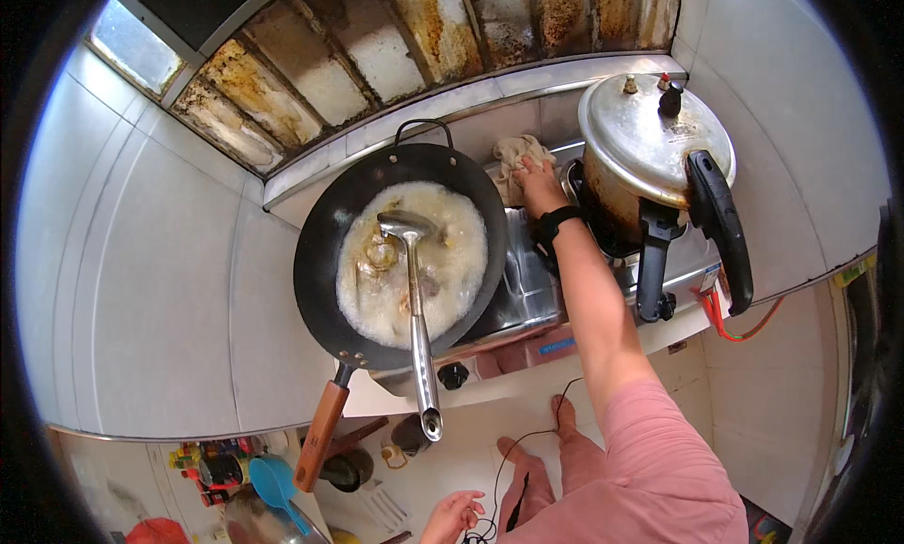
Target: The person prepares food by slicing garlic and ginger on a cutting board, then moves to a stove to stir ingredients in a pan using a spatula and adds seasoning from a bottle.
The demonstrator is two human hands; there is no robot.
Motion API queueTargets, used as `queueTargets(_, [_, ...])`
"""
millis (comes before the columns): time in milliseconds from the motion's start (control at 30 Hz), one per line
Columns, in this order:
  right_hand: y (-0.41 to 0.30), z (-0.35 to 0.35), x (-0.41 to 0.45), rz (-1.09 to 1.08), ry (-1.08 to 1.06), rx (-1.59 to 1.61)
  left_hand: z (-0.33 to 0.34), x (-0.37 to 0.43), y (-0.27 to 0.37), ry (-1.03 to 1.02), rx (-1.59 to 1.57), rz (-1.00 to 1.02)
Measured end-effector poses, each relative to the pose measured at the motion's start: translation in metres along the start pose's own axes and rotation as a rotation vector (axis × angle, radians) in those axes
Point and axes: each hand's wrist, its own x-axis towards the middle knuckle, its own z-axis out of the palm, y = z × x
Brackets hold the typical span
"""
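My right hand, with a black band at the wrist, reaches to the back of the steel gas stove and presses on a crumpled beige cloth. The hand lies between a black wok and an aluminium pressure cooker with its lid on. Pale, bubbling liquid fills the bottom of the wok. A steel ladle or spatula rests in it, its handle across the near rim. Low down near my body, my left hand holds nothing, its fingers loosely curled and apart.
The wok's wooden handle juts towards me, as do the pressure cooker's black handles. An orange-red hose hangs at the stove's right end. At lower left are a blue plastic scoop and bottles. A thin black cable lies by my feet.
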Motion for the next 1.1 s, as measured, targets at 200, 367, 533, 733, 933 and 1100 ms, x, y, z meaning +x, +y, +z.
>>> queueTargets(200, [-0.021,-0.022,-0.069,0.261,-0.158,0.218,0.002,-0.009,0.012,-0.053,-0.003,0.025])
queueTargets(367, [-0.033,-0.049,-0.165,-0.058,-0.34,-0.203,0.007,-0.019,0.034,-0.107,0.034,0.143])
queueTargets(533, [-0.056,-0.083,-0.275,0.105,-0.682,0.025,-0.014,-0.045,0.034,-0.11,0.019,0.242])
queueTargets(733, [-0.046,-0.111,-0.293,0.198,-0.673,0.444,-0.047,-0.061,0.038,-0.068,-0.01,0.365])
queueTargets(933, [-0.059,-0.106,-0.237,0.033,0.068,0.542,-0.068,-0.084,0.021,0.005,-0.078,0.39])
queueTargets(1100, [-0.092,-0.035,-0.222,0.182,-0.084,0.076,-0.084,-0.1,-0.007,0.07,-0.141,0.392])
